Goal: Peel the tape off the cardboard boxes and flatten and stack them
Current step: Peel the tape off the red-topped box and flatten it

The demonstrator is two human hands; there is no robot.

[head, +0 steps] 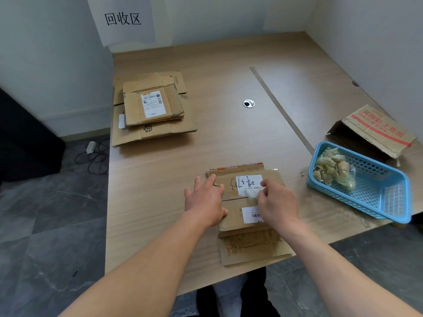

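wall sign point(122, 19) reads 回收区; box point(378, 130) reads 上京东.

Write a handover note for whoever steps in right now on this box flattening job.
Hands: the left hand presses flat on the box in front; the right hand pinches a strip of tape at its seam.
Done: stack of flattened boxes at far left; tape wads in the blue basket.
Left: finish peeling, flatten and stack this box, then the open box behind the basket.
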